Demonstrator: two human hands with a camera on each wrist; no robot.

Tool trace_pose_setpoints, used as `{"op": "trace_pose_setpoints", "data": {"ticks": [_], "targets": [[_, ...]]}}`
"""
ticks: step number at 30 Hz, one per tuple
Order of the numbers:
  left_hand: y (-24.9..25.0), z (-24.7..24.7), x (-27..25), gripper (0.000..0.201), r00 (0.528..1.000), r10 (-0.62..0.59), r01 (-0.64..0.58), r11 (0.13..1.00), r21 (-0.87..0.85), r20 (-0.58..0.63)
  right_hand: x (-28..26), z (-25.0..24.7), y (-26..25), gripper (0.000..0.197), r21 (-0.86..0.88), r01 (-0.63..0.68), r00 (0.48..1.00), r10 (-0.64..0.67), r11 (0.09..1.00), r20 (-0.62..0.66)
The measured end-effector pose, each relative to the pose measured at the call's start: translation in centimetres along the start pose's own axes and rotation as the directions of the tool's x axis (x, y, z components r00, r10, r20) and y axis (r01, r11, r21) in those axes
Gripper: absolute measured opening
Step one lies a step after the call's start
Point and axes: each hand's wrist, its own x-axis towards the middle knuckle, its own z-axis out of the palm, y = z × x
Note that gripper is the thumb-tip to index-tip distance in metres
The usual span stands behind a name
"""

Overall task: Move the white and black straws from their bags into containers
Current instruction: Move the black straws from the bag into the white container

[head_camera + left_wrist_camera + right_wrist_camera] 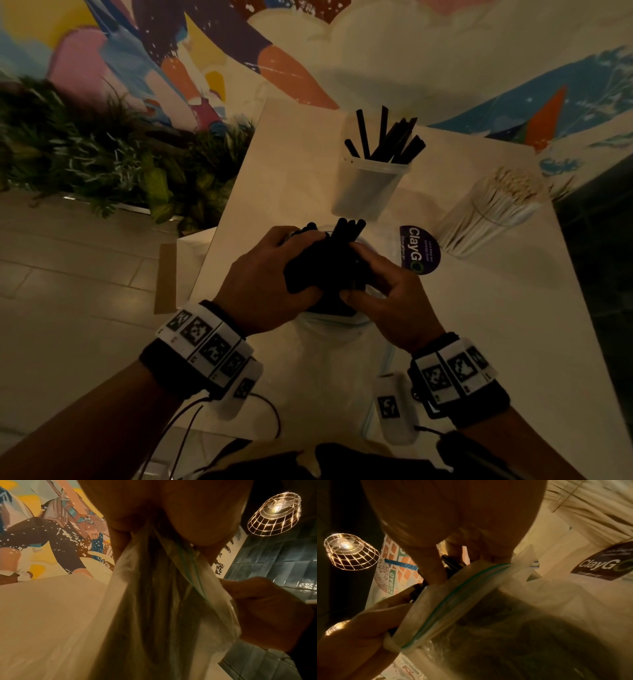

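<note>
A bundle of black straws sticks up out of a clear zip bag over the middle of the white table. My left hand grips the bundle from the left, fingers curled round it. From the right, my right hand grips the same bundle at the bag's mouth. The left wrist view shows the bag hanging below my palm. The bag's teal zip edge and the straws show in the right wrist view. A clear container behind holds several black straws. White straws lie at the right.
A dark round ClayGo sticker lies on the table between the bag and the white straws. Green plants line the table's left side, with a painted wall behind. A wire lamp hangs overhead.
</note>
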Motion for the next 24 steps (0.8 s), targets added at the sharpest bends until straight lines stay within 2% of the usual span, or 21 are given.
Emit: {"op": "trace_pose_setpoints", "data": {"ticks": [7,12,14,19,24], "targets": [[1.1,0.2,0.0,0.085,1.0,0.002,-0.002,1.0,0.021,0.014,-0.1,0.8,0.6,0.041,-0.066,0.075,0.987,-0.083,0.995,-0.139],[1.6,0.6,0.1,0.074,0.999,-0.02,0.021,0.999,0.024,-0.026,-0.2,0.9,1.0,0.037,-0.14,0.125,0.967,-0.152,0.982,-0.205],[1.6,0.6,0.1,0.07,0.999,-0.024,0.025,1.0,0.018,-0.034,-0.1,0.8,1.0,0.03,-0.164,0.139,0.957,-0.175,0.977,-0.232],[1.2,0.6,0.1,0.065,0.999,-0.034,0.034,0.999,0.011,-0.04,-0.1,0.6,1.1,0.02,-0.162,0.083,0.963,-0.121,0.983,-0.24],[1.1,0.5,0.1,0.063,0.999,-0.033,0.034,0.999,0.029,-0.031,0.5,0.4,1.6,0.012,-0.266,0.052,0.944,-0.135,0.963,-0.302]]}}
